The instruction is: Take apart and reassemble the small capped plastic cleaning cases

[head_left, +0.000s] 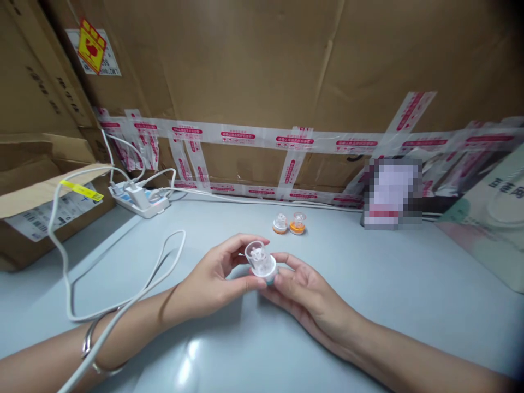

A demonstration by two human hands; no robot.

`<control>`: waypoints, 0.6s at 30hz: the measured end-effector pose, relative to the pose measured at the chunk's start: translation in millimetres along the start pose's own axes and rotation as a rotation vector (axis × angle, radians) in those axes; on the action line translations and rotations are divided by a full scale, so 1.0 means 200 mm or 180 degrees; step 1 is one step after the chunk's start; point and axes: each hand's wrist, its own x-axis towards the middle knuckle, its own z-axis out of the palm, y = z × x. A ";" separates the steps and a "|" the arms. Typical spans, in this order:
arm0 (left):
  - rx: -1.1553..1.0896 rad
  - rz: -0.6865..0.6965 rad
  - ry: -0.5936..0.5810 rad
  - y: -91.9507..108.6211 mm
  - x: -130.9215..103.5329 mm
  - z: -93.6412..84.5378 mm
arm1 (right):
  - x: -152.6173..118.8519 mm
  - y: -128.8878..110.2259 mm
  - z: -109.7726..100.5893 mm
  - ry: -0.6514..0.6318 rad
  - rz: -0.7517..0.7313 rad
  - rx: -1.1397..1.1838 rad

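Between my two hands is a small round white piece with a teal base and a clear cup [261, 263] on top, tilted to the left. Inside the cup, small white prongs show through. My left hand [221, 273] curls around its left side, thumb against the lower edge and fingers behind the cup. From the right, my right hand [307, 289] pinches the teal base between thumb and fingers. Beyond them on the table stand two similar pieces with orange bases: one white-topped piece [280, 223] and one clear-cupped piece [298, 223], side by side.
A white cable [65, 262] loops over the table and across my left forearm. At the back left sits a power strip [141, 199] beside an open cardboard box [53, 202]. A large taped carton [254, 82] walls the back. A blurred phone-like object [388, 191] leans at right.
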 end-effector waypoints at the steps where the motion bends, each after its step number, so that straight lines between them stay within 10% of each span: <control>1: 0.0100 -0.0009 0.0000 0.00 0.00 0.00 | -0.01 0.00 0.01 0.0013 0.0049 0.0121; 18: 0.0296 -0.0278 -0.0121 -0.01 0.02 0.02 | -0.01 0.03 -0.03 -0.0273 0.0256 0.0650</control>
